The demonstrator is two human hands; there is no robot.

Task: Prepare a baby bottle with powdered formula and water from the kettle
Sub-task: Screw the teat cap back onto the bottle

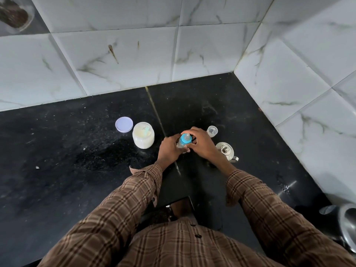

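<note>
Head view: bottle (182, 143) with blue teat stands on the black counter (57, 160), gripped low by the left hand (170, 150) while the right hand (200, 144) curls round its collar. Left of bottle sits the open jar (143, 137), its lid (124, 124) beyond; right of bottle, the cap (212, 131) and kettle (226, 151)

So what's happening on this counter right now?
A person is making up a baby bottle on a black counter. The left hand grips the bottle's body while the right hand holds its blue teat top. To the left stands an open jar of formula powder, its lid lying beside it. A small steel kettle and a clear cap sit to the right.
</note>
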